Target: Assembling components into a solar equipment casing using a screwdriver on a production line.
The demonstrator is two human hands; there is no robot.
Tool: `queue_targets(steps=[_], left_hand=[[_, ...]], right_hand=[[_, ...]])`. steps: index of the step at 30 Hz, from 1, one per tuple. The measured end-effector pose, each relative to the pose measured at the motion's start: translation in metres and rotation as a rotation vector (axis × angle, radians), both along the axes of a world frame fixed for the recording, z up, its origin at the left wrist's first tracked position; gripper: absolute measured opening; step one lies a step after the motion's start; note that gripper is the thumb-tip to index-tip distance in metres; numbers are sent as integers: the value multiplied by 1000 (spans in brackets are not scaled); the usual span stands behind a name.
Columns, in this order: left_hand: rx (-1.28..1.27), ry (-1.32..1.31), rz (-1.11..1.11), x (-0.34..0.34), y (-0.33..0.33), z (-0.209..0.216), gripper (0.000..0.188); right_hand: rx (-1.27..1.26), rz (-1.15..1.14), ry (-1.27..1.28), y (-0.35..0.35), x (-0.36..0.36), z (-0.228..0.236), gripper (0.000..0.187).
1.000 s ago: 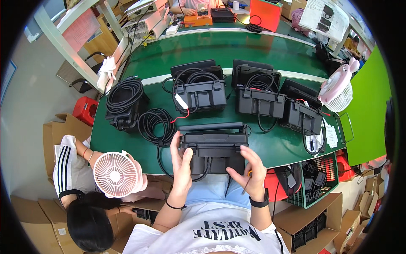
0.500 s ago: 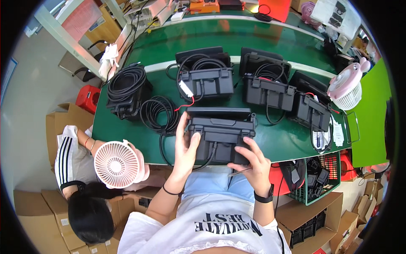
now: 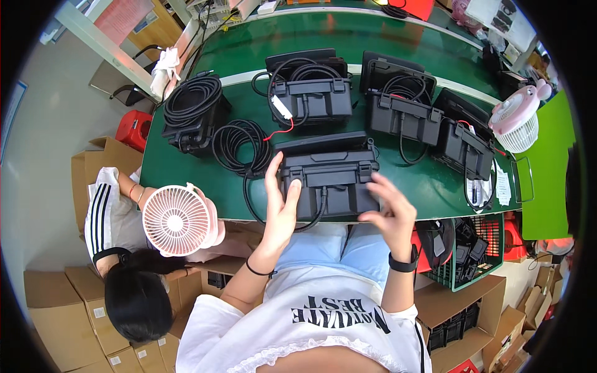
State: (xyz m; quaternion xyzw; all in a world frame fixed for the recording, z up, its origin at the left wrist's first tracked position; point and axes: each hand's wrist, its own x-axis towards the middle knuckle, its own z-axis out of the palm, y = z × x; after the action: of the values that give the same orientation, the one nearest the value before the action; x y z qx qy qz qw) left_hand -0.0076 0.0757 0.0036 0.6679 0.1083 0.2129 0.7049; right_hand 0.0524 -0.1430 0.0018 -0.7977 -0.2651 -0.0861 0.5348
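A black plastic case (image 3: pixel 329 180) lies at the near edge of the green table (image 3: pixel 186 168), with a black cable running out of its front. My left hand (image 3: pixel 280 205) rests flat on the case's left side, thumb up along its edge. At the case's right front corner my right hand (image 3: pixel 388 208) hovers with its fingers spread, barely touching; a black watch sits on that wrist. A coil of black cable (image 3: pixel 239 146) with a red lead lies just left of the case.
Three more black cases (image 3: pixel 314 93) (image 3: pixel 401 112) (image 3: pixel 463 146) with cables stand behind. Another cable bundle (image 3: pixel 196 109) sits far left. A pink fan (image 3: pixel 180 221) is clipped at the table's left edge above a seated person (image 3: pixel 118 248). A green basket (image 3: pixel 466 248) hangs right.
My right hand has come off the case's front and opened its fingers. My left hand slid up along the left side. The case stays where it was.
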Motion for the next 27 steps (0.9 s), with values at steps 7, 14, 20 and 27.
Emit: queue_targets(steps=[7,14,20,27], left_hand=[[996,-223,-156,16,9,47,53],[1293,-279,-234,56,2,39,55],[1414,-164,-208,54,4,42,49],[1303,-223,-232,59,13,42,35]], right_hand=[[346,-260,102,-23,19,-24,18],[186,-268,296,-19,-8,-37,24],[201,-1,527,-21,-80,-11,38],[61,214,813,-17,-108,12,44]])
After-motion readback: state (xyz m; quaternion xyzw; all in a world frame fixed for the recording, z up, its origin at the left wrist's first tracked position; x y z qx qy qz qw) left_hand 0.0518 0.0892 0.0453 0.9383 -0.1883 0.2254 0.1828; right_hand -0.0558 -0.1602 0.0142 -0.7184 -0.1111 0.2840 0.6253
